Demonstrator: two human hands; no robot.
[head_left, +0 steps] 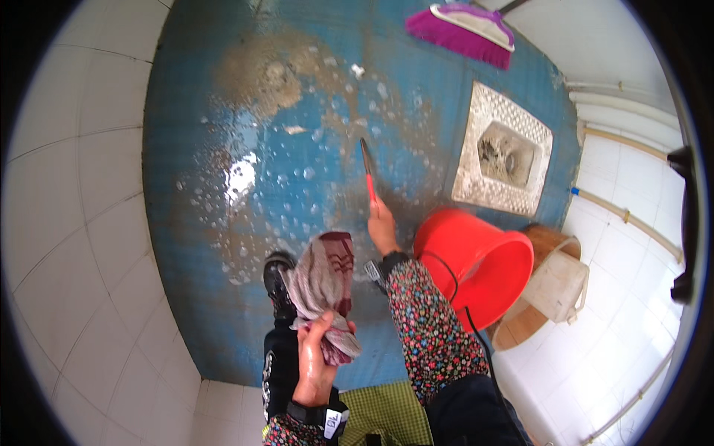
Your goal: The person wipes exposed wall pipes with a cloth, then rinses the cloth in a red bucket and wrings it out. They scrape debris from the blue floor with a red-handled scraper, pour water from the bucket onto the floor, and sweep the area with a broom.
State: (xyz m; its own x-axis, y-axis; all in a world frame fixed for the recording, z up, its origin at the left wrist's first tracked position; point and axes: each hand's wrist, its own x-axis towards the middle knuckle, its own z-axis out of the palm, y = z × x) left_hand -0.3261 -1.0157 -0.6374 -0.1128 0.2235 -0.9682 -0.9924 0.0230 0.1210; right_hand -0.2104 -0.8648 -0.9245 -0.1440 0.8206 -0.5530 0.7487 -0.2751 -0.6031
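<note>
Bunched in my left hand (315, 364) is a grey and maroon patterned cloth (325, 286), its loose end pointing up past the fingers. The fingers are closed around its lower part, above a black boot (280, 286). In my right hand (381, 227) is a slim red-handled tool (369, 175) with a narrow dark end pointing away from me; its exact kind does not show. That dark end is over the wet blue floor (297, 201), which has suds and brown dirt on it. Whether the tip touches the floor I cannot tell.
A red bucket (446, 241) lies or leans beside my right forearm, with a brown tub (513, 328) and a whitish container (558, 279) next to it. Beyond is a squat toilet (465, 160). A purple broom (454, 37) rests at the far right. Tiled walls (82, 186) flank both sides.
</note>
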